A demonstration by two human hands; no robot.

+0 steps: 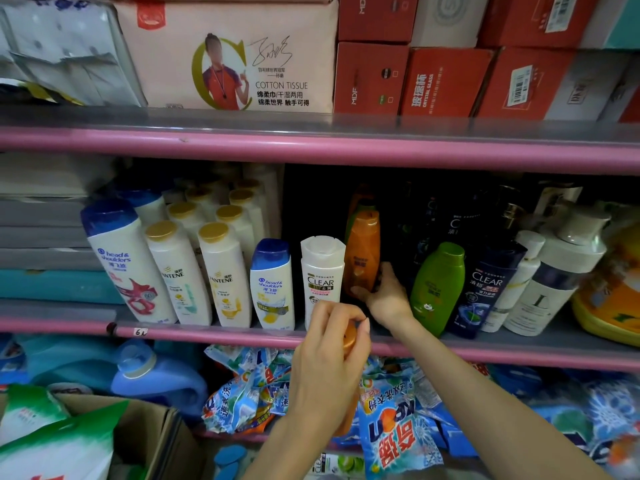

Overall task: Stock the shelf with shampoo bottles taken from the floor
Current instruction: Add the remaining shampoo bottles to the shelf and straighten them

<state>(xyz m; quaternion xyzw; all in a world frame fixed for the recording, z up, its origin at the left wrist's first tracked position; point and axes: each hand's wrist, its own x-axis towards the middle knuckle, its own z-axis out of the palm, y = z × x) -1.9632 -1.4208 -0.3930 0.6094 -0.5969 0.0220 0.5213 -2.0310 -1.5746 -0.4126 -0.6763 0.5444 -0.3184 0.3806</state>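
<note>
My right hand point(386, 294) reaches into the middle shelf point(214, 332) and grips the lower part of an orange shampoo bottle point(362, 251) standing there. My left hand point(329, 362) holds a second orange bottle point(349, 344) upright in front of the shelf edge, below the white Clear bottle point(322, 271); my fingers hide most of it. Behind the gripped bottle another orange one stands in the dark. A green bottle point(438, 285) stands just right of my right hand.
Head & Shoulders point(272, 284) and Pantene bottles point(225, 275) fill the shelf's left half, dark Clear bottles point(485, 289) and white pump bottles point(554, 271) the right. Detergent bags point(391, 431) lie on the shelf below. An open carton point(162, 427) stands lower left. Boxes sit on top.
</note>
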